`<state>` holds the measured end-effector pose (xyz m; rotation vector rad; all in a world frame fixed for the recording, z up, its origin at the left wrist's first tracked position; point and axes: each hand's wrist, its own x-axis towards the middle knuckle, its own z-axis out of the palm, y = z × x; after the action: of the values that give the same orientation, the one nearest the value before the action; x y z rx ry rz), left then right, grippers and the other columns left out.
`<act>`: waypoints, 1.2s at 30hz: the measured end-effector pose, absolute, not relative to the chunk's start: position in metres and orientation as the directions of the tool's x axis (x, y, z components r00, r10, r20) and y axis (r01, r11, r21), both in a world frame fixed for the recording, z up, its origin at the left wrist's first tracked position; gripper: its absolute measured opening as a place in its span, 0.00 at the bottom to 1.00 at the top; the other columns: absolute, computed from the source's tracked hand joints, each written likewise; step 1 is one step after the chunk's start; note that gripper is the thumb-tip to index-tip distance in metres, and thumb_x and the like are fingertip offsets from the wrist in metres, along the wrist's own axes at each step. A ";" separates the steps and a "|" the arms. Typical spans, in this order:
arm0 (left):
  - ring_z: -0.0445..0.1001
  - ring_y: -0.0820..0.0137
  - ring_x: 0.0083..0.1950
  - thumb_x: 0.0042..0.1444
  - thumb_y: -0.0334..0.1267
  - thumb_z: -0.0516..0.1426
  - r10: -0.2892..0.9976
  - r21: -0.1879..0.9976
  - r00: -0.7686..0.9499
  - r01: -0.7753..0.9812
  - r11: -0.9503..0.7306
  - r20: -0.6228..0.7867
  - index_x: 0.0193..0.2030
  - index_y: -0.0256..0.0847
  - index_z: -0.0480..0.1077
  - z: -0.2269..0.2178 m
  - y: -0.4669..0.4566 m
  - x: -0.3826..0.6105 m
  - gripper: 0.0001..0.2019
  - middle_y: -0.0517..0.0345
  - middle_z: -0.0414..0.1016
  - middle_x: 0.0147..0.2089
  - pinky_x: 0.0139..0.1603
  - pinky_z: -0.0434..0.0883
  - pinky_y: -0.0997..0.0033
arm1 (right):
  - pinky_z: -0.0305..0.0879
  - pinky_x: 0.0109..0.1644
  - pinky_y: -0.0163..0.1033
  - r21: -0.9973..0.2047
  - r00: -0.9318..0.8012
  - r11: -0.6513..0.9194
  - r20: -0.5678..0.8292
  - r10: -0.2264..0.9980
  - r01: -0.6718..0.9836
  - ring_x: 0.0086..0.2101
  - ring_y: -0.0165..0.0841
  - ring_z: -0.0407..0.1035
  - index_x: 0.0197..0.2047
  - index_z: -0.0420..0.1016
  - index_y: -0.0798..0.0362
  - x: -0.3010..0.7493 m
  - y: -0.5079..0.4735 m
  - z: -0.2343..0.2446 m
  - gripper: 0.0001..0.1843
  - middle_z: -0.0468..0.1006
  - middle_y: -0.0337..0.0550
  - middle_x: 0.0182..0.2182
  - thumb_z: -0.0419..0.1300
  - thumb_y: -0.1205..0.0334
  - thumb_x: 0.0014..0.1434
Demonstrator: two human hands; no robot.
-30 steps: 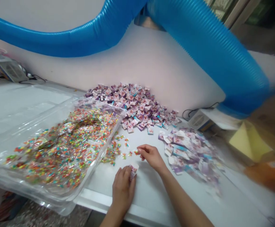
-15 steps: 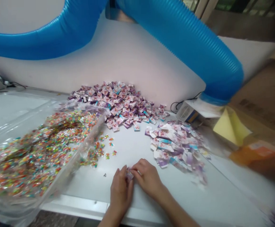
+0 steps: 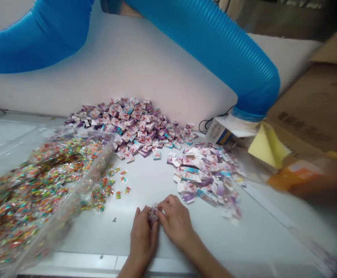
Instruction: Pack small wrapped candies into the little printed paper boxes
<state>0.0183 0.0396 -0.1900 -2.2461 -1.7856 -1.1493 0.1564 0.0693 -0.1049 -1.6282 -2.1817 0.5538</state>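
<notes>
Small wrapped packet (image 3: pixel 153 214) pinched between curled fingers of left hand (image 3: pixel 142 235) and right hand (image 3: pixel 175 222)

Small packing workshop, long white work table (image 3: pixel 243 235) w/ heaps of printed sachets (image 3: pixel 130 127), clear plastic tray (image 3: pixel 78 197) of colourful pkts, blue corrugated duct hose (image 3: pixel 203 50) overhead, cardboard cartons (image 3: pixel 310 108) at right, plain white wall (image 3: pixel 156 77)

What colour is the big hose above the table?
The hose is bright blue and ribbed, as the head view shows.
</notes>
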 end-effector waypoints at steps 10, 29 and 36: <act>0.75 0.53 0.51 0.58 0.32 0.50 0.821 0.435 0.047 0.830 -0.349 0.569 0.57 0.31 0.55 -0.195 0.035 0.013 0.20 0.37 0.75 0.48 0.46 0.74 0.50 | 0.59 0.45 0.41 -0.574 -0.233 0.266 0.133 0.963 0.774 0.39 0.36 0.63 0.37 0.73 0.52 0.140 0.061 -0.106 0.07 0.71 0.43 0.36 0.56 0.69 0.55; 0.69 0.74 0.24 0.46 0.48 0.63 0.914 0.923 0.208 -0.096 0.373 -0.348 0.35 0.36 0.74 -0.129 0.032 -0.045 0.16 0.60 0.74 0.24 0.28 0.66 0.76 | 0.57 0.27 0.30 -0.878 -0.340 0.003 -0.182 0.923 0.478 0.23 0.29 0.67 0.30 0.78 0.53 0.128 0.055 -0.112 0.09 0.75 0.36 0.20 0.55 0.68 0.51; 0.72 0.73 0.24 0.42 0.43 0.64 0.905 0.911 0.144 -0.043 0.410 -0.401 0.30 0.37 0.71 -0.122 0.035 -0.041 0.12 0.62 0.74 0.23 0.28 0.68 0.74 | 0.62 0.30 0.33 -0.971 -0.433 -0.148 -0.217 0.875 0.188 0.24 0.28 0.67 0.36 0.80 0.54 0.137 0.054 -0.126 0.12 0.75 0.38 0.23 0.61 0.57 0.53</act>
<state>-0.0412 0.0354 -0.1221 -2.3608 -3.2015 -2.1832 0.1367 0.0544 -0.1262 -1.2090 -1.5761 1.6301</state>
